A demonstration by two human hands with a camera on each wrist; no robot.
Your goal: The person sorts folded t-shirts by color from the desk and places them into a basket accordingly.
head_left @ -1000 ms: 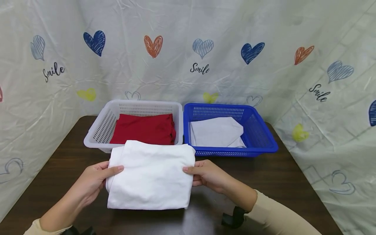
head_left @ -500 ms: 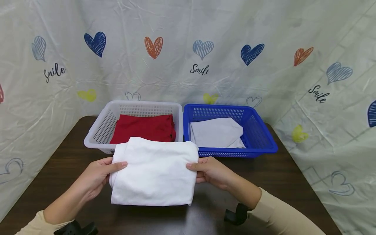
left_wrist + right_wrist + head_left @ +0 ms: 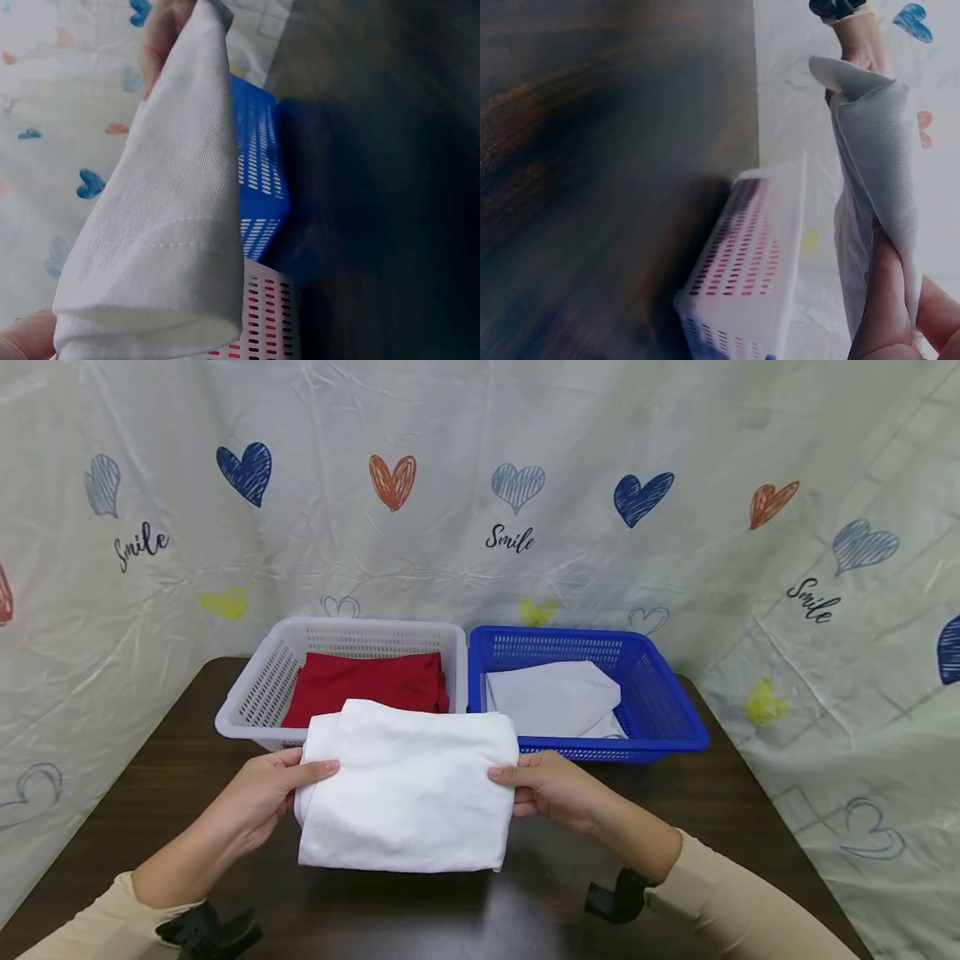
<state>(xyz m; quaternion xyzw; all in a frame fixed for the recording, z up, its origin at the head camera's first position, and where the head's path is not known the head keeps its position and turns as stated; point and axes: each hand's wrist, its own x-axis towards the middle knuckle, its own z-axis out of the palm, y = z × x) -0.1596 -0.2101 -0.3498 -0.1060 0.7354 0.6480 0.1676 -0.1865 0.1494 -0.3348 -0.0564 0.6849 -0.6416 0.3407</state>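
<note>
A folded white cloth garment [image 3: 408, 789] is held up above the table between both hands. My left hand [image 3: 262, 797] pinches its left edge, thumb on top and fingers beneath. At the opposite edge my right hand [image 3: 558, 789] grips it the same way. Stitched seam lines show on the cloth [image 3: 165, 232] in the left wrist view. The right wrist view has the cloth [image 3: 877, 157] edge-on, with the right hand's fingers [image 3: 889, 292] on both sides of its layers. Behind it stand a white basket [image 3: 228, 714] and a blue basket [image 3: 675, 710].
Folded red cloth [image 3: 367, 681] lies in the white basket. A folded white cloth [image 3: 551, 697] lies in the left part of the blue basket. The baskets stand side by side at the back of the dark wooden table [image 3: 720, 860], before a heart-printed curtain [image 3: 450, 552].
Both hands have carried the folded white garment a little to the right and toward the baskets. The baskets and their contents stay as they were.
</note>
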